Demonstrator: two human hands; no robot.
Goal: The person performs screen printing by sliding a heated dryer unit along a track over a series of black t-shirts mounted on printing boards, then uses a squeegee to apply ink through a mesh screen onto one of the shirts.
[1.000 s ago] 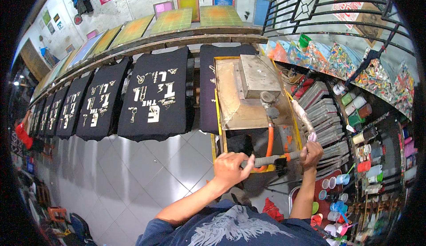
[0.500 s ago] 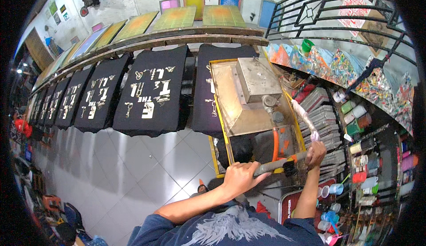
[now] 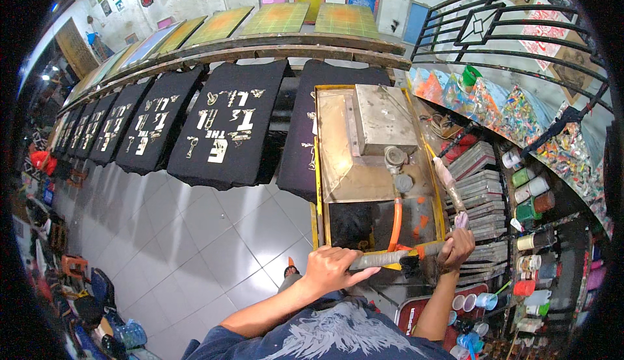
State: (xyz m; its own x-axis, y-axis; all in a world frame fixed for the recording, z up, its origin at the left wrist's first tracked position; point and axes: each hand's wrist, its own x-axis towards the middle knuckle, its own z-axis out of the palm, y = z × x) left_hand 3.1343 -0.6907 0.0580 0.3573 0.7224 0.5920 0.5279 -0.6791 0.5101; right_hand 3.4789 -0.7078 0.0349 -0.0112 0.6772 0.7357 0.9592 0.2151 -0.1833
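Observation:
My left hand (image 3: 330, 271) is wrapped round the left end of a grey push handle (image 3: 387, 260). My right hand (image 3: 457, 251) grips the handle's right end, beside a wrapped cable (image 3: 448, 184). The handle belongs to a yellow-framed cart (image 3: 318, 184). On the cart sit a tan metal hood (image 3: 338, 145) and a grey metal box (image 3: 385, 119); an orange hose (image 3: 396, 227) runs down from a round fitting. The cart's hood covers the right part of a printed black T-shirt (image 3: 298, 139). Another black T-shirt (image 3: 224, 123) lies flat to its left.
Several more black T-shirts (image 3: 156, 123) continue in a row leftward. Behind them, printing screens (image 3: 276, 19) lean along a wooden rail (image 3: 260, 52). A stack of grey slabs (image 3: 481, 197) and shelves of paint jars (image 3: 533, 191) stand close on the right. Grey floor tiles (image 3: 214, 230) lie at left.
The cart's handle end has swung left, so the cart now sits straighter over the shirts. Both hands moved left with the handle, keeping their grip. My view has shifted slightly too.

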